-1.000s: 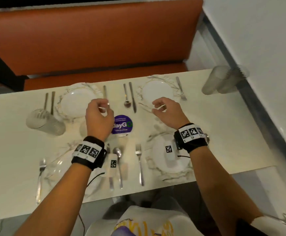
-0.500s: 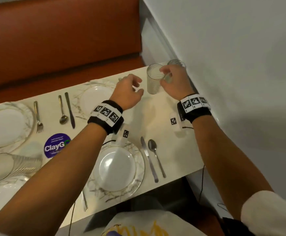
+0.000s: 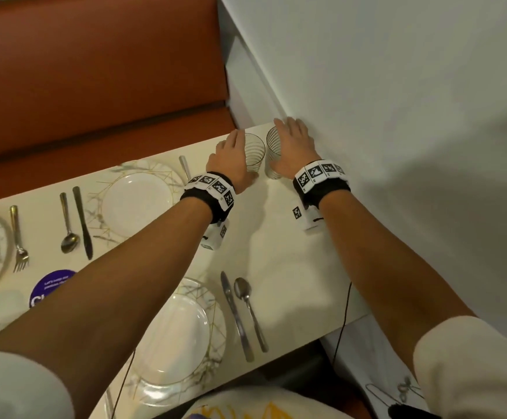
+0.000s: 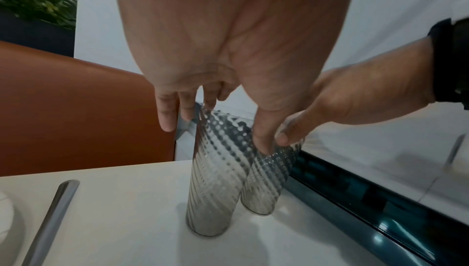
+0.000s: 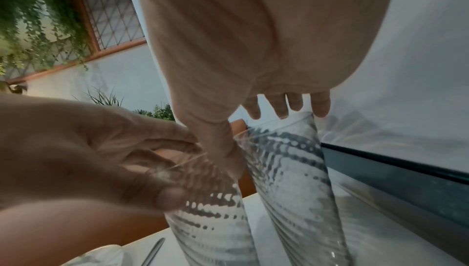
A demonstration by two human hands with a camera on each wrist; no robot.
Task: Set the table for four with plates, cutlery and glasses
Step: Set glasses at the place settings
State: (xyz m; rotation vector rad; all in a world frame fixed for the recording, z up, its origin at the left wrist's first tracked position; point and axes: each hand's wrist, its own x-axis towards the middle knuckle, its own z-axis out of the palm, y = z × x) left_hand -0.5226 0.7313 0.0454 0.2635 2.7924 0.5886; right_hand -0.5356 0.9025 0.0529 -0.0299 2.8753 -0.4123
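Observation:
Two clear ribbed glasses stand side by side at the table's far right corner, close to the wall. My left hand (image 3: 240,155) wraps the left glass (image 3: 254,158), fingers on its far side and thumb on the near side. In the left wrist view the left hand (image 4: 215,135) grips this left glass (image 4: 213,190) near the rim. My right hand (image 3: 281,148) holds the right glass (image 3: 271,164) the same way. The right wrist view shows the right hand (image 5: 262,141) with fingers behind the right glass's (image 5: 291,190) rim and thumb between the two glasses. Both bases rest on the table (image 3: 276,237).
A white wall (image 3: 397,116) runs close along the right. The orange bench (image 3: 95,71) lies beyond the table. A far plate (image 3: 137,201) with a fork (image 3: 184,167) sits left of the glasses. A near plate (image 3: 173,337), knife (image 3: 235,316) and spoon (image 3: 247,306) lie below my arms.
My view swung right. Both hands went from the table's middle to the far right corner; the left hand, then short of the glasses, now grips the left one, the right the other.

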